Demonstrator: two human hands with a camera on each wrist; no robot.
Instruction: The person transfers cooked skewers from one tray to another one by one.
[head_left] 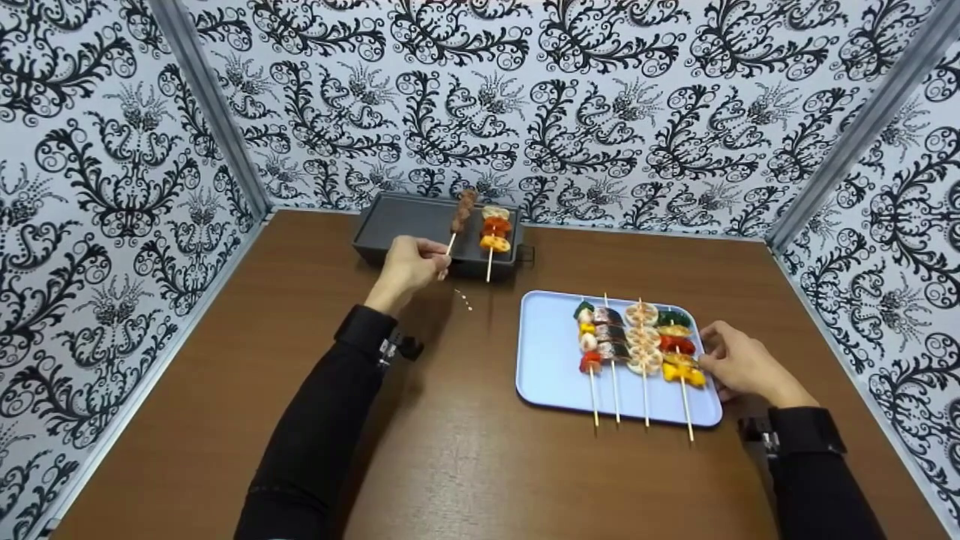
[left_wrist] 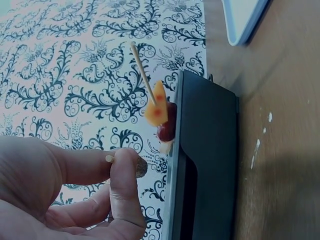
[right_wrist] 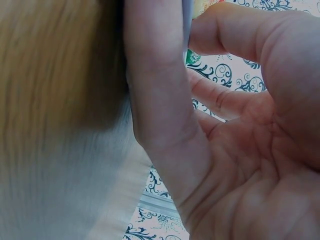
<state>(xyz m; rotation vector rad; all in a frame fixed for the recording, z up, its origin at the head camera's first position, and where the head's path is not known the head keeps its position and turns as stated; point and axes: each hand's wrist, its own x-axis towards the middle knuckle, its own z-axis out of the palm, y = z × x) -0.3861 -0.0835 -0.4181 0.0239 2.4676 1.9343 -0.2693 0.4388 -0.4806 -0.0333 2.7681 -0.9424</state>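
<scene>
Already one skewer [head_left: 492,232] lies on the grill [head_left: 420,225]; my left hand [head_left: 409,266] pinches the second [head_left: 463,211], my right hand [head_left: 739,364] grips the tray [head_left: 547,352] with four left.

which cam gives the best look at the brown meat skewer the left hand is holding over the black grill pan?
Head view: the brown meat skewer shows whole, its stick pinched by the left hand over the black grill pan. Left wrist shows only the stick's end between the fingers. Right wrist shows none of it.
</scene>
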